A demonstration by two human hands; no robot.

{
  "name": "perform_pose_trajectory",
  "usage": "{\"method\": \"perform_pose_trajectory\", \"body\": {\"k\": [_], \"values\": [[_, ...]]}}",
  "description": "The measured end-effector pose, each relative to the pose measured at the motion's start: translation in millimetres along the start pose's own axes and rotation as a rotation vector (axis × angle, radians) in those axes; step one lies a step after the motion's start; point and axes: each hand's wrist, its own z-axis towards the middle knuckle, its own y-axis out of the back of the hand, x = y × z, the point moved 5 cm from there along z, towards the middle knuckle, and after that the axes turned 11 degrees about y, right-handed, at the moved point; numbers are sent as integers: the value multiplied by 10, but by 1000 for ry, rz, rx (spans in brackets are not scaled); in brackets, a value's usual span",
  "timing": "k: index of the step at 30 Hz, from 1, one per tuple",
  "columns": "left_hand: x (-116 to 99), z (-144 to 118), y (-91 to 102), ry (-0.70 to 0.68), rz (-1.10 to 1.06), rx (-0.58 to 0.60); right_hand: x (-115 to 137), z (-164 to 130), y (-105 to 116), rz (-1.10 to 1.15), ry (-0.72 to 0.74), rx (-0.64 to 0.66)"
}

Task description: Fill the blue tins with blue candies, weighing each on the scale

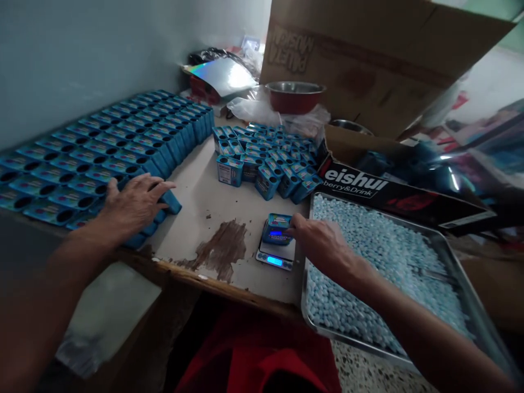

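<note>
My left hand point(133, 202) is at the near right corner of the packed rows of small blue plastic containers point(88, 158). Its fingers curl over one blue container point(172, 203), which sits tilted at the end of a row and is partly hidden by them. With the fingertips of my right hand point(317, 237) I pinch the edge of another blue container point(278, 232) on a small digital scale point(275, 261) with a lit blue display. To the right, under my right forearm, a metal tray point(309, 322) holds many small pale-blue candy-like pieces point(368, 256).
Behind the scale stands a loose cluster of more blue containers point(266, 153). A black-printed carton point(388, 191) borders the tray. Farther back are a red metal bowl point(295, 101) and a large cardboard flap point(360, 60). The table's worn front edge point(229, 289) lies close to me.
</note>
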Motion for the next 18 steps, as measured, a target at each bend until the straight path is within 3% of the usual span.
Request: {"method": "perform_pose_trajectory", "body": {"k": [6,9,11,13,16,18], "values": [[-62,-9,146,50,-66,-25,13,-136,-89,90,-26,-22],[-74,1,158,82,-63,-18,-103,-201,-87,263,-42,-134],[-74,-14,162,90,-65,0,-285,-244,-93,590,-37,-276],[-102,-58,191,66,-62,-5,-563,-293,-182,1088,-89,-395],[-214,-138,272,24,-31,-84,-989,-427,-507,1762,-393,-486],[-342,-167,311,5,-31,-139,-1157,-565,-750,1961,-626,-523]]}}
